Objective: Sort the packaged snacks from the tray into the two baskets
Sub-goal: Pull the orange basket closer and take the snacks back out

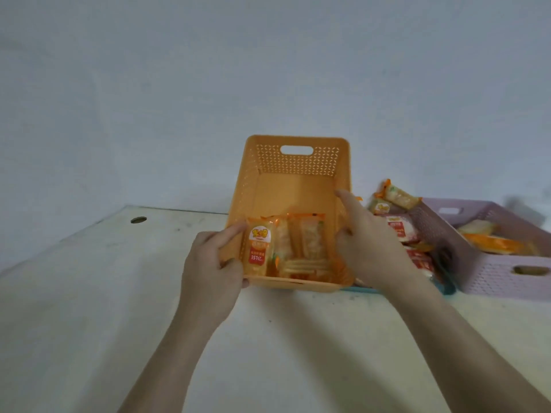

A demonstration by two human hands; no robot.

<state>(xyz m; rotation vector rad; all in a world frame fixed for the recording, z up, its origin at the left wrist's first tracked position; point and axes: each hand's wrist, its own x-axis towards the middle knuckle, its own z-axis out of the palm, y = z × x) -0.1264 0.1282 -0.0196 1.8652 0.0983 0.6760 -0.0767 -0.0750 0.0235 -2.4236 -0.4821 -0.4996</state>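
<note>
An orange perforated basket [293, 186] is tilted up toward me over the table, with several orange snack packets [286, 248] bunched at its near end. My left hand [208, 269] grips the basket's near left corner, thumb against an upright orange packet [258, 253]. My right hand [368, 239] grips the basket's right wall, thumb along the rim. To the right stands a lilac basket [504, 278] holding orange packets [492, 241]. Between the baskets lies a pile of red and orange packets [399, 228] on a teal tray [444, 289], mostly hidden.
The pale table [104, 308] runs toward me, with a round cable hole [138, 220] at its far left. Its far edge meets a plain grey-blue wall [268, 70]. The lilac basket reaches the right border of the view.
</note>
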